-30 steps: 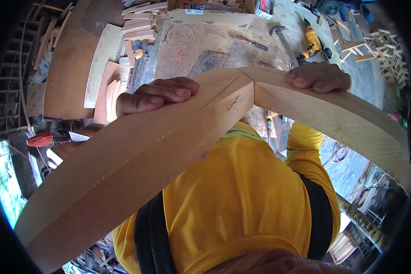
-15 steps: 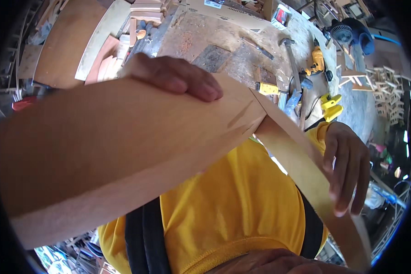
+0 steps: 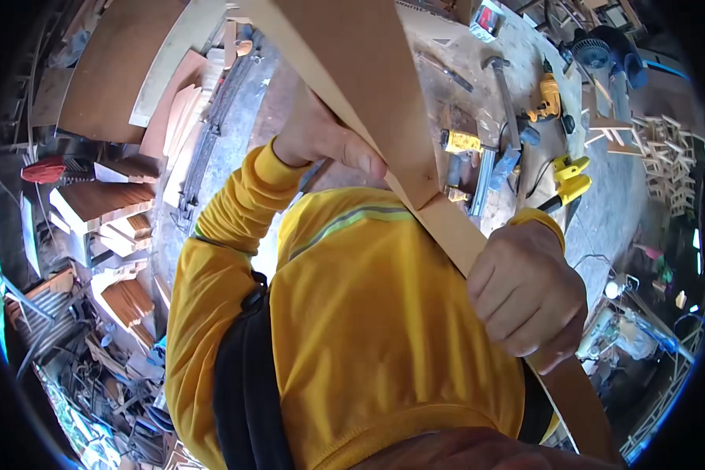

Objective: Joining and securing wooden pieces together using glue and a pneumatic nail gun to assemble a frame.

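We are gripping a jointed wooden frame piece point(image 3: 415, 157) in both hands, close in front of our yellow shirt point(image 3: 368, 313). Our right hand point(image 3: 529, 294) is closing in a full fist around the narrower lower board, fingers wrapped over its front face, with the board passing through the fist and coming out below it toward the lower right edge of the view. Our left hand point(image 3: 321, 133) is holding the wider upper board from the left, with the thumb pressing on its edge just above the angled joint and the rest of the fingers hidden behind the wood.

The piece is running on a long diagonal, from the top centre down to the lower right. Its wide end is pointing up and away from us, its narrow end down past our right hip. The two boards are meeting at a slanted seam between our hands, nearer the left one.

Beyond the wood, a dusty workbench point(image 3: 478, 86) is carrying a hammer point(image 3: 503, 82), a yellow power drill point(image 3: 548, 98) and another yellow tool point(image 3: 569, 178). Farther left, stacked wooden boards point(image 3: 102, 207) and a large brown panel point(image 3: 117, 66) are lying about the floor.
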The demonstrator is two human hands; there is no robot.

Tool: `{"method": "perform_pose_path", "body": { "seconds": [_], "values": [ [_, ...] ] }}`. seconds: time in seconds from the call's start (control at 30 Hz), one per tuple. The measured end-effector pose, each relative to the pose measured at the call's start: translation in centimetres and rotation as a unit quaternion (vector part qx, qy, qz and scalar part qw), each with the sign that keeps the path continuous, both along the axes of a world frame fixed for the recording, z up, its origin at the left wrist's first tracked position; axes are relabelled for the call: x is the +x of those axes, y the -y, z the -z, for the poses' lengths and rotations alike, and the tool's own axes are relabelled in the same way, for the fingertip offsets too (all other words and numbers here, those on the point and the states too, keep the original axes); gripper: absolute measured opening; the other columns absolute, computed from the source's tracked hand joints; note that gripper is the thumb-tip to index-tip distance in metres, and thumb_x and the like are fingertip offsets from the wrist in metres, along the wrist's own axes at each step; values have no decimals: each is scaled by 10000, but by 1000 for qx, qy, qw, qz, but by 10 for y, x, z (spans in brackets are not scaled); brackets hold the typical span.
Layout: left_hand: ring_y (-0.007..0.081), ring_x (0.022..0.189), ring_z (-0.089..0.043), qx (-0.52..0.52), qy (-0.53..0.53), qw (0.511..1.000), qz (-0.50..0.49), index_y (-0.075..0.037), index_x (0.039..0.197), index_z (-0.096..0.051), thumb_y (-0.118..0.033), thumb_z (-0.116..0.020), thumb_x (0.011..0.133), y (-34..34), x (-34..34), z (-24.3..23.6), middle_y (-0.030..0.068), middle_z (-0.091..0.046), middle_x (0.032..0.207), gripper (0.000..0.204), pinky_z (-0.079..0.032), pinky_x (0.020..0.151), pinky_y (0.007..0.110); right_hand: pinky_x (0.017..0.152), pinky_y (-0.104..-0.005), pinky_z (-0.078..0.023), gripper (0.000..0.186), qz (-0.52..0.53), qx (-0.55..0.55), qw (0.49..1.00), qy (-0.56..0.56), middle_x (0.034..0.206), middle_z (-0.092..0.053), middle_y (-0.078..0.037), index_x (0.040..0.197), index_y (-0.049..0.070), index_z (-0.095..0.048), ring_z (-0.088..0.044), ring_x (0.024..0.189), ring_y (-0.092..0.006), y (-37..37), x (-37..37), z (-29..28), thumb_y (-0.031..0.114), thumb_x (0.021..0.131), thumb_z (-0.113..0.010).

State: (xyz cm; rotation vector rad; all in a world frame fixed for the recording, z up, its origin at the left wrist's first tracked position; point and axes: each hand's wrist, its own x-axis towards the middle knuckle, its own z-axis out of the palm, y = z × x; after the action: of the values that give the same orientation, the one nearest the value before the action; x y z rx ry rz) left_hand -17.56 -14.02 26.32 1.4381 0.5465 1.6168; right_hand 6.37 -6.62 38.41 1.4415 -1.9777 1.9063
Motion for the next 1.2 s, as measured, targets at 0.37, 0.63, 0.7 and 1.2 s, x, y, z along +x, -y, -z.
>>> {"method": "perform_pose_path", "body": {
  "seconds": [0.37,0.63,0.7,1.2],
  "values": [
    [235,866,-643,11,32,999,-6,-48,1181,-554,-422,-948,636,-9,10,-14,63,-535,1016,770,-613,691,349,468,-275,-320,268,-19,6,1000,-1,636,-423,-8,683,41,-576,-456,498,-137,12,-6,-7,142,917,-495],
    [239,900,-642,12,47,998,40,-40,1215,-540,-439,-943,635,-11,3,-11,63,-542,1031,811,-607,708,351,471,-262,-331,214,-14,8,1000,15,651,-446,-16,709,19,-595,-464,507,-135,21,-15,-18,58,901,-511],
    [239,907,-641,10,53,997,46,-39,1217,-540,-441,-942,636,-11,2,-12,64,-543,1037,813,-607,710,351,467,-261,-334,201,-16,6,1000,23,652,-449,-20,704,18,-594,-461,505,-136,22,-17,-19,34,889,-516],
    [256,1014,-665,67,-1,998,11,-37,1207,-572,-426,-922,685,12,-25,14,100,-643,1070,739,-562,868,383,583,-320,-513,381,231,-175,957,4,796,-634,-65,761,7,-633,-657,697,-225,15,-7,7,357,905,-587]
  ]
}}
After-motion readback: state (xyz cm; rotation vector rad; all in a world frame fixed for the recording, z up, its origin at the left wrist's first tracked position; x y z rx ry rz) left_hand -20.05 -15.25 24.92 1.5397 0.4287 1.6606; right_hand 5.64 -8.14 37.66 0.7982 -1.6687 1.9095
